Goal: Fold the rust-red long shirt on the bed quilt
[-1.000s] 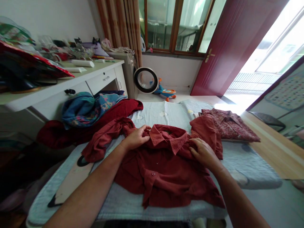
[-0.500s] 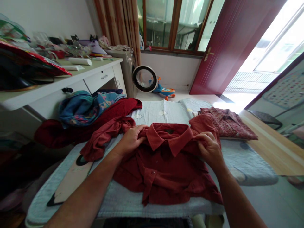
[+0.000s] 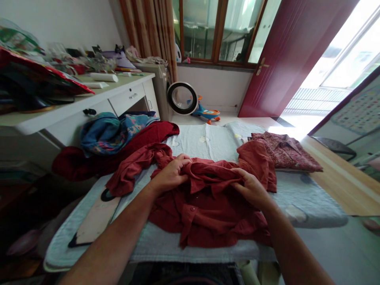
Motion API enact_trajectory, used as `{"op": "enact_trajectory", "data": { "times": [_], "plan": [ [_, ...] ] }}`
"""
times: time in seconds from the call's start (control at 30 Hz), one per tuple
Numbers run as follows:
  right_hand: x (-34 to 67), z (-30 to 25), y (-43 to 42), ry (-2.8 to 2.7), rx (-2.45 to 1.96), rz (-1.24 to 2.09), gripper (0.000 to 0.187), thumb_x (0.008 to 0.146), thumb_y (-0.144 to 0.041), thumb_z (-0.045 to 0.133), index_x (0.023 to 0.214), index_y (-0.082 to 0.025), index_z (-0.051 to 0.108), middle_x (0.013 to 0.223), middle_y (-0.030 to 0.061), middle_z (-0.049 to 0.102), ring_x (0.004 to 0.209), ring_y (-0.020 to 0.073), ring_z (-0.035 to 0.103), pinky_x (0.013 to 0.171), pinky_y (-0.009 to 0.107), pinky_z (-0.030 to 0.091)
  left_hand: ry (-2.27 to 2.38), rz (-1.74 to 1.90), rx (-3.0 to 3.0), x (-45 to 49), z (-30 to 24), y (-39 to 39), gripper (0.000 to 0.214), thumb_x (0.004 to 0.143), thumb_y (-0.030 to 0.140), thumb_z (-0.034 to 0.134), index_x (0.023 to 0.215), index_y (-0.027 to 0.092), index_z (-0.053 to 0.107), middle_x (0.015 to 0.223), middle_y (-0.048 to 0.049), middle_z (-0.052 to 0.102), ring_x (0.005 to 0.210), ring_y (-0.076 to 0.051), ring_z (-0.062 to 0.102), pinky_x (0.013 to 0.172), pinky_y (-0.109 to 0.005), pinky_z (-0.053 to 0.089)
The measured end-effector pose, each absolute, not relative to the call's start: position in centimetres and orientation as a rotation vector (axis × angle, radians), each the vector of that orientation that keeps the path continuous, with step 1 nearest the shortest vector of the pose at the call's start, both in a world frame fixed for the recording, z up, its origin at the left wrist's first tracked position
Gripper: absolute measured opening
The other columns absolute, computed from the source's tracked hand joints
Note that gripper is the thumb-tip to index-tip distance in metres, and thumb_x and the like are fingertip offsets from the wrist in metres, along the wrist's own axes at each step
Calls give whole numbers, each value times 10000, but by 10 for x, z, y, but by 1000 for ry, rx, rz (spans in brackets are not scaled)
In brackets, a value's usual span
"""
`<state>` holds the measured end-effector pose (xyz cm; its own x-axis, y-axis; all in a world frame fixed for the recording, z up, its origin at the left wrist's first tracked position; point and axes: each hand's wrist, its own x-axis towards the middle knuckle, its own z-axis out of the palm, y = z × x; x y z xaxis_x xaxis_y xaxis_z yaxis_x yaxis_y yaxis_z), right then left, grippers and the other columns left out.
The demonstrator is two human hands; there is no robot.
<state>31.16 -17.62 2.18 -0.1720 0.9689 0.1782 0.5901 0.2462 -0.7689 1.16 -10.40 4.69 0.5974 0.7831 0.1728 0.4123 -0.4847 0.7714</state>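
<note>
A rust-red button-up shirt [image 3: 208,213] lies rumpled on a board covered in pale blue cloth [image 3: 160,253], its collar toward the far side. My left hand [image 3: 173,174] pinches the shirt beside the collar's left end. On the other side, my right hand [image 3: 251,188] grips the cloth by the collar's right end. Between them the collar is bunched and folded inward. One sleeve stretches out to the left, the other is folded at the right. A flat pale board [image 3: 96,217] with a dark ring lies under my left forearm.
A folded patterned red shirt [image 3: 291,152] rests at the right. Blue floral cloth [image 3: 103,134] and dark red cloth [image 3: 69,162] are heaped at the left, against a white desk [image 3: 127,97]. Behind stand a washing machine with its round door [image 3: 182,98] open and an orange-blue ride-on toy [image 3: 208,113].
My hands have drawn closer together, the right one moving left. The collar, spread flat and upright before, is now crumpled between them. The shirt's lower edge has shifted slightly away from me.
</note>
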Motion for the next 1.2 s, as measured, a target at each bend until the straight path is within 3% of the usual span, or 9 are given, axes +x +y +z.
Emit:
{"op": "enact_trajectory", "data": {
  "times": [0.1, 0.23, 0.43, 0.5, 0.6, 0.7, 0.83, 1.07, 1.2],
  "plan": [
    [315, 18, -171, -1691, -1355, 692, 188, 857, -311, 578, 1009, -222, 644, 994, 33, 685, 943, 206, 632, 876, 333, 493, 909, 721, 2054, 14, 45, -105, 250, 750, 144, 554, 985, 194, 623, 1046, -34, 618, 1001, -183, 584, 942, -302, 468],
    [320, 13, -162, -1462, -1334, 699, 245, 858, -397, 601, 1035, -232, 636, 967, 37, 677, 916, 209, 617, 840, 335, 506, 766, 671, 1888, 15, 46, -108, 555, 720, 109, 519, 1264, 218, 518, 1121, -32, 653, 1037, -178, 612, 946, -301, 482],
    [316, 9, -153, -1376, -1330, 769, 262, 856, -397, 611, 1058, -230, 615, 930, 21, 669, 819, 183, 606, 753, 292, 509, 742, 675, 1872, 19, 50, -110, 890, 653, 246, 772, 1447, 246, 370, 1376, -81, 548, 1254, -244, 531, 1040, -340, 443],
    [315, 9, -152, -1385, -1336, 769, 256, 858, -397, 605, 1051, -228, 614, 929, 22, 672, 816, 183, 607, 745, 288, 509, 764, 742, 1835, 25, 45, -108, 787, 671, 288, 791, 1380, 228, 455, 1322, -77, 589, 1196, -237, 569, 1008, -335, 464],
    [316, 10, -152, -1409, -1350, 773, 247, 857, -398, 601, 1030, -223, 614, 948, 33, 678, 838, 190, 617, 759, 297, 517, 811, 829, 1768, 35, 36, -104, 398, 795, 342, 692, 1148, 177, 613, 1088, -58, 687, 985, -205, 640, 882, -318, 515],
    [318, 11, -152, -1499, -1333, 807, 329, 812, -347, 652, 1114, -230, 594, 1026, 35, 679, 915, 196, 630, 830, 319, 519, 946, 949, 1815, 39, 33, -100, 227, 836, 347, 638, 969, 164, 648, 921, -39, 681, 875, -184, 623, 810, -300, 512],
    [318, 17, -154, -1728, -1261, 826, 460, 757, -266, 685, 1203, -232, 572, 1136, 49, 662, 1048, 221, 613, 955, 368, 476, 988, 1159, 1964, 35, 40, -100, 144, 811, 301, 656, 902, 190, 640, 1013, -52, 644, 983, -192, 590, 919, -317, 464],
    [319, 42, -173, -1569, -1314, 210, 139, 774, -272, 640, 904, -241, 601, 975, 57, 625, 932, 227, 583, 843, 343, 484, 794, 1122, 2049, 28, 58, -120, 206, 818, 247, 639, 1019, 208, 618, 1099, -60, 627, 1058, -204, 579, 957, -333, 448],
    [320, 44, -174, -1723, -1329, 439, 189, 805, -253, 580, 990, -235, 615, 961, 47, 654, 895, 222, 607, 803, 318, 485, 904, 994, 2055, 27, 60, -123, 194, 815, 290, 635, 980, 188, 648, 1021, -52, 664, 982, -207, 598, 898, -317, 467]
  ]
}}
